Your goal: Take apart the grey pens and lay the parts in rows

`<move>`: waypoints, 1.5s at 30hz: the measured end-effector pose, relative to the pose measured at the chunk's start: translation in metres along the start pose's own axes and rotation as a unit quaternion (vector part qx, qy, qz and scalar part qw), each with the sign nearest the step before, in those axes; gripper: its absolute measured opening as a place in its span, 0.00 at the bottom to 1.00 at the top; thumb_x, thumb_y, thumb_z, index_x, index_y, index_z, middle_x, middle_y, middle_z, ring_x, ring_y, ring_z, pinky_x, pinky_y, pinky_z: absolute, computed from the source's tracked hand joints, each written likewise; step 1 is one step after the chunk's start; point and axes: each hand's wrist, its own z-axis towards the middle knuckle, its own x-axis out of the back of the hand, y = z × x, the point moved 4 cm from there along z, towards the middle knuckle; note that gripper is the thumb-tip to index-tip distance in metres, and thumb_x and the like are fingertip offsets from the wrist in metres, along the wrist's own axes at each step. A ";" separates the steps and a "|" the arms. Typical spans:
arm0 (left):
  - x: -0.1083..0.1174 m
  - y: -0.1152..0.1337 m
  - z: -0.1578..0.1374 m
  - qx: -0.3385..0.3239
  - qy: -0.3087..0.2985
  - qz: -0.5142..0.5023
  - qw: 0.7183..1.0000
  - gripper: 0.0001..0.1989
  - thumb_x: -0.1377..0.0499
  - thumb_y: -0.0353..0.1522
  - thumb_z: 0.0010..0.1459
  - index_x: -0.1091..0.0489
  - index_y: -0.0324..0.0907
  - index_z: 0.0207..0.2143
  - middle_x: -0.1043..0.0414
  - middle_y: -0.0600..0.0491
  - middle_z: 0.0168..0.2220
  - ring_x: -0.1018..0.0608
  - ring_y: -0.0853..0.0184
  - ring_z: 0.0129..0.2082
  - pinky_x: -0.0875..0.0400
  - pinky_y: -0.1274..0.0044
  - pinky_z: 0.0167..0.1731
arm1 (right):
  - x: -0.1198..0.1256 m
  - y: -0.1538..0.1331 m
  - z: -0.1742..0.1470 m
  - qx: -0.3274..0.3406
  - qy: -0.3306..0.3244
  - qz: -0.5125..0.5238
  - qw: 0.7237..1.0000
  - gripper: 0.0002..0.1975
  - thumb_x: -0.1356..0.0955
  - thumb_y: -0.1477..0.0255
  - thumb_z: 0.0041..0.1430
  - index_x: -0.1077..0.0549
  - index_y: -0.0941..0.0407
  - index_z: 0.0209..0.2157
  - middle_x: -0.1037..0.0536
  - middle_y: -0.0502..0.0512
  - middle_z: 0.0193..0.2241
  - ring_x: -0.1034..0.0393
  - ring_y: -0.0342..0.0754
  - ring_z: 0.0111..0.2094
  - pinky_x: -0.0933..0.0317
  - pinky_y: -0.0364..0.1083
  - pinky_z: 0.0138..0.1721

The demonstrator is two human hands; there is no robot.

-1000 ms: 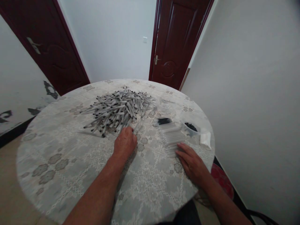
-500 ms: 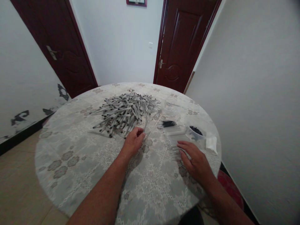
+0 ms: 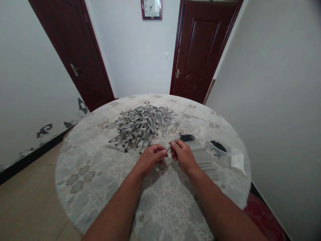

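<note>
**Tube held between both hands over the table**

Tube [image 3: 168, 147], thin and pale, sat between the two hands just above the round table [image 3: 82, 167], near its middle and just in front of the big pile [image 3: 142, 125]. The left hand [image 3: 150, 157] was curled, its thumb and fingertips pinched toward the tube's near end. The right hand [image 3: 183, 154] was curled the same way, fingertips closed near the tube's other end. The two hands nearly touched, knuckles up, both forearms reaching in from the bottom edge. How firmly either one gripped the tube was too small to tell.

The pile of grey tubes with dark tips lay heaped in many directions on the far half of the table, just beyond the left hand. To the right of the right hand a row [image 3: 203, 157] of clear tubes lay side by side, with a small dark bunch [image 3: 187, 137] at its far end. Further right stood a small clear bowl [image 3: 218, 147] with black bits in it, and beside that a white bag [image 3: 237, 161] near the table's edge. A patterned lace-like cloth covered the table.

Behind the table stood two dark red doors [image 3: 198, 50] and a white wall with a clock [image 3: 151, 8].
</note>
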 end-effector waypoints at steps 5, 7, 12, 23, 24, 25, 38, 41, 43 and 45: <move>-0.002 0.000 -0.002 0.030 -0.008 -0.159 0.987 0.18 0.31 0.43 0.55 0.24 0.38 0.39 0.22 0.47 0.33 0.25 0.70 0.24 0.29 0.78 0.24 | 0.005 0.003 -0.007 -0.037 0.021 0.152 0.987 0.18 0.25 0.56 0.54 0.25 0.56 0.37 0.29 0.46 0.23 0.37 0.40 0.20 0.46 0.39 0.17; 0.000 0.003 -0.003 0.011 -0.006 -0.197 0.980 0.19 0.29 0.41 0.53 0.24 0.38 0.41 0.22 0.46 0.35 0.24 0.70 0.26 0.28 0.78 0.25 | 0.006 -0.001 -0.008 -0.028 0.028 0.190 0.981 0.18 0.23 0.59 0.52 0.25 0.56 0.38 0.27 0.47 0.25 0.36 0.40 0.21 0.46 0.39 0.17; 0.005 0.008 -0.001 -0.059 0.039 -0.209 0.975 0.20 0.26 0.35 0.48 0.24 0.39 0.43 0.25 0.53 0.33 0.25 0.72 0.27 0.27 0.78 0.29 | 0.004 -0.004 -0.013 -0.009 0.003 0.187 0.982 0.16 0.22 0.64 0.51 0.25 0.55 0.38 0.26 0.46 0.22 0.36 0.41 0.20 0.46 0.40 0.18; 0.023 0.011 0.003 -0.127 0.153 -0.217 0.956 0.17 0.30 0.41 0.54 0.29 0.43 0.39 0.29 0.57 0.32 0.23 0.70 0.32 0.25 0.79 0.29 | 0.004 -0.002 -0.021 0.013 -0.006 0.038 0.999 0.23 0.34 0.50 0.66 0.23 0.57 0.35 0.27 0.50 0.24 0.37 0.40 0.19 0.48 0.40 0.17; 0.024 0.011 0.004 -0.126 0.153 -0.218 0.956 0.17 0.30 0.41 0.54 0.29 0.43 0.39 0.29 0.57 0.32 0.23 0.70 0.32 0.24 0.78 0.29 | 0.004 -0.002 -0.021 0.006 0.000 0.040 0.999 0.24 0.34 0.49 0.66 0.24 0.57 0.34 0.28 0.49 0.23 0.38 0.40 0.19 0.48 0.40 0.18; 0.025 0.011 0.004 -0.125 0.153 -0.220 0.955 0.17 0.29 0.41 0.54 0.29 0.43 0.39 0.29 0.57 0.32 0.23 0.70 0.32 0.24 0.78 0.29 | 0.005 -0.002 -0.021 0.001 0.003 0.040 0.999 0.24 0.34 0.49 0.65 0.25 0.57 0.32 0.30 0.48 0.21 0.38 0.40 0.19 0.48 0.40 0.18; 0.006 0.005 0.004 -0.064 0.108 -0.158 0.979 0.19 0.29 0.43 0.53 0.26 0.41 0.39 0.21 0.48 0.40 0.19 0.66 0.35 0.21 0.75 0.33 | -0.004 0.005 -0.019 0.003 -0.064 0.044 0.997 0.26 0.37 0.48 0.67 0.29 0.56 0.28 0.35 0.45 0.15 0.42 0.40 0.16 0.51 0.40 0.18; 0.008 0.004 0.005 -0.067 0.111 -0.150 0.980 0.20 0.29 0.44 0.53 0.28 0.40 0.39 0.20 0.48 0.38 0.18 0.64 0.34 0.20 0.73 0.33 | -0.003 0.007 -0.016 -0.005 -0.061 0.051 0.997 0.27 0.36 0.46 0.65 0.30 0.56 0.27 0.36 0.45 0.15 0.42 0.40 0.15 0.51 0.40 0.17; 0.009 0.004 0.006 -0.071 0.115 -0.147 0.980 0.21 0.29 0.45 0.53 0.28 0.40 0.39 0.20 0.48 0.37 0.17 0.64 0.34 0.20 0.73 0.33 | -0.004 0.007 -0.016 -0.012 -0.066 0.049 0.997 0.26 0.34 0.46 0.64 0.31 0.56 0.27 0.35 0.44 0.16 0.42 0.39 0.16 0.52 0.40 0.17; 0.011 0.004 0.007 -0.079 0.118 -0.145 0.979 0.20 0.29 0.45 0.53 0.29 0.40 0.39 0.20 0.48 0.37 0.17 0.63 0.34 0.20 0.73 0.34 | -0.005 0.008 -0.016 -0.030 -0.074 0.048 0.996 0.26 0.35 0.45 0.64 0.31 0.55 0.28 0.35 0.45 0.17 0.42 0.40 0.16 0.51 0.40 0.16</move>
